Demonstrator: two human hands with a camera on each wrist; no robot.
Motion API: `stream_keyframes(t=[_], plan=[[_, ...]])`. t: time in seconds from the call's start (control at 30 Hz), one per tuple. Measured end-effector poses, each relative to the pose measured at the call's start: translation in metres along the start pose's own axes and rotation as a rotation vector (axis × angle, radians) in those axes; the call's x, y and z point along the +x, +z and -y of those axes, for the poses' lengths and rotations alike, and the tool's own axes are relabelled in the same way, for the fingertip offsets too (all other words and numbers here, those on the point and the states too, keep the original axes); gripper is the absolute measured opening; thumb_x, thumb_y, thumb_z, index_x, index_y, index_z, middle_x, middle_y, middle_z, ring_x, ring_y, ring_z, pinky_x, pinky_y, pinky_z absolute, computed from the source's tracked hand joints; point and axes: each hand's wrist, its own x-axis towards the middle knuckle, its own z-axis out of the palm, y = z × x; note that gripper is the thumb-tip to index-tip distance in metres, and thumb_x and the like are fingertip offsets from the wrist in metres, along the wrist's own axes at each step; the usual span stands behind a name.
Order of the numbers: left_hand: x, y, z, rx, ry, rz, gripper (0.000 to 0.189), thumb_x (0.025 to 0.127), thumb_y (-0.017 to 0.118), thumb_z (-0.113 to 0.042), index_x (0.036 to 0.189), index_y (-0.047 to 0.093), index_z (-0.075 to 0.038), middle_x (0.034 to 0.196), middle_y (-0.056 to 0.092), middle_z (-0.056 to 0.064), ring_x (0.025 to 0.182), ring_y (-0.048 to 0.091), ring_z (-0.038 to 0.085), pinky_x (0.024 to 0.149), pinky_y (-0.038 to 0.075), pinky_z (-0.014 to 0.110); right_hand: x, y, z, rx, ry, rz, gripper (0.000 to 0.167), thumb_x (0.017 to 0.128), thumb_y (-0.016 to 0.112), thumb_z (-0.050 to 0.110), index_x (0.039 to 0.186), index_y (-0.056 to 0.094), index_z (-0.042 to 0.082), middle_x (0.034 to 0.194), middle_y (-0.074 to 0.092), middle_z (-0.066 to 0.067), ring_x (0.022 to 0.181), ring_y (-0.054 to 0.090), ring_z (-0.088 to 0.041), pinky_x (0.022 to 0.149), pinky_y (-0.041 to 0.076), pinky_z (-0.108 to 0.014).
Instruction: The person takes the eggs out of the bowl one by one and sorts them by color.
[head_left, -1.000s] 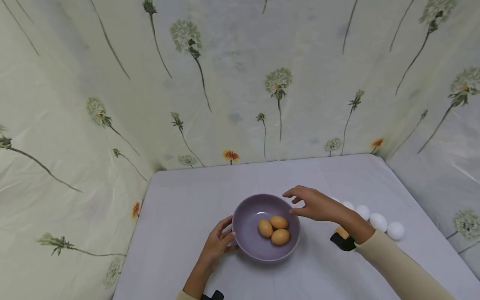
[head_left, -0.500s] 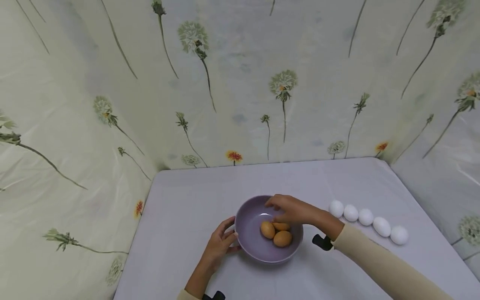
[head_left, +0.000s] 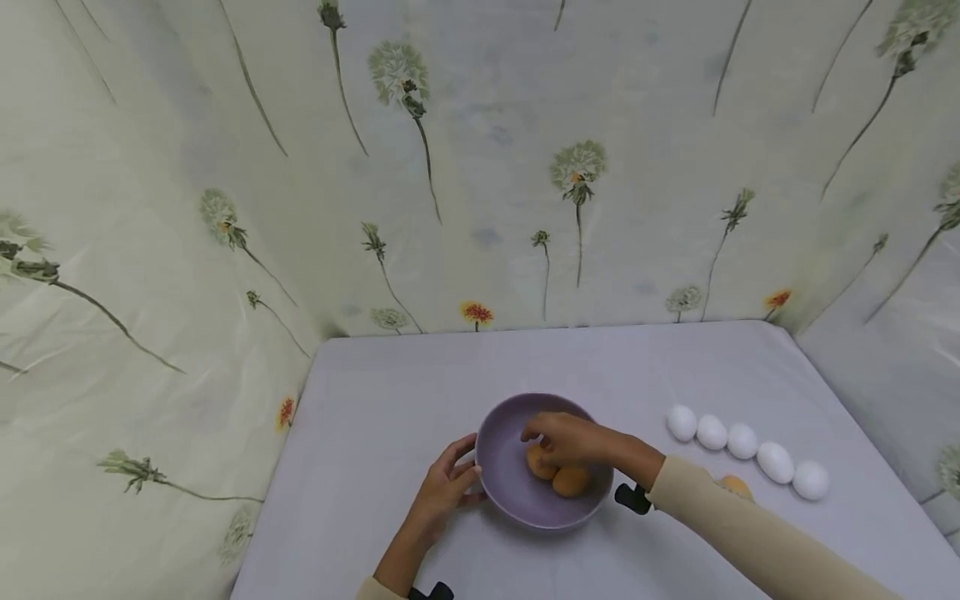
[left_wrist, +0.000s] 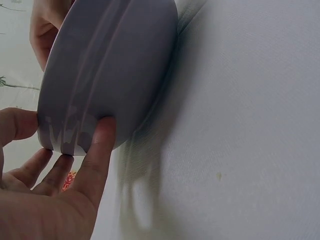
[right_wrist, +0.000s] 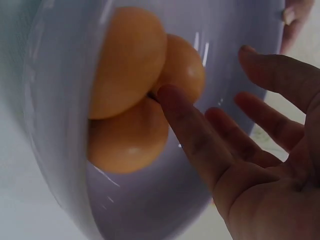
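Note:
A purple bowl [head_left: 504, 479] stands on the table, with three brown eggs [right_wrist: 127, 60] clustered inside it. My left hand [head_left: 441, 490] holds the bowl's left side; in the left wrist view its fingertips [left_wrist: 105, 131] press the outer wall and rim. Inside the bowl, my right hand [head_left: 572, 440] is over the eggs and covers one of them in the head view. From the right wrist, its fingers look spread and loosely bent, one fingertip [right_wrist: 172, 96] right at the eggs where they meet. Nothing is gripped between those fingers.
Several white eggs [head_left: 742, 441] lie in a slanting row on the right of the white-covered table [head_left: 390, 392]. Another brown egg [head_left: 737, 486] shows partly behind the right sleeve [head_left: 720, 508]. Flower-printed cloth [head_left: 480, 250] hangs around the table's back and sides.
My right hand has moved left and down from the bowl's right rim to the eggs inside. The left hand stays on the bowl. The white eggs, partly covered earlier, are in full view.

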Motion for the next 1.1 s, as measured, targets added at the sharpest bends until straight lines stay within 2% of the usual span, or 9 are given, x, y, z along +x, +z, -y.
stream_keyframes(t=[0.2,0.37,0.57,1.1], plan=[[0.0,0.003,0.001,-0.014,-0.023,-0.008,0.056,0.098,0.06,-0.008,0.151,0.042,-0.014,0.16,0.034,0.015,0.136,0.05,0.035,0.089,0.061,0.046,0.002,0.012,-0.006,-0.091,-0.036,0.003,0.037,0.083,0.073,0.005,0.119,0.068,0.003,0.114,0.066,-0.007,0.098,0.061,-0.018,0.084,0.054,-0.031],[0.0,0.004,-0.001,-0.021,-0.018,-0.013,0.056,0.098,0.059,-0.007,0.151,0.041,-0.014,0.16,0.034,0.015,0.136,0.05,0.036,0.09,0.061,0.046,0.006,0.017,-0.004,-0.169,-0.078,0.014,0.038,0.079,0.076,0.004,0.117,0.07,0.003,0.11,0.066,-0.007,0.099,0.06,-0.015,0.088,0.054,-0.03],[-0.001,0.005,-0.001,-0.019,-0.021,-0.009,0.056,0.098,0.058,-0.006,0.151,0.042,-0.014,0.16,0.034,0.015,0.136,0.05,0.035,0.09,0.061,0.045,0.011,0.019,0.004,-0.174,-0.058,0.045,0.036,0.083,0.075,0.005,0.118,0.07,0.002,0.11,0.066,-0.008,0.098,0.062,-0.016,0.087,0.056,-0.029],[-0.001,0.003,-0.003,-0.009,-0.016,-0.01,0.057,0.098,0.059,-0.009,0.151,0.041,-0.015,0.16,0.034,0.015,0.135,0.052,0.034,0.09,0.061,0.044,0.016,0.021,0.006,-0.219,-0.122,0.048,0.035,0.081,0.078,0.008,0.115,0.071,0.002,0.105,0.066,-0.008,0.093,0.061,-0.014,0.084,0.055,-0.028]])
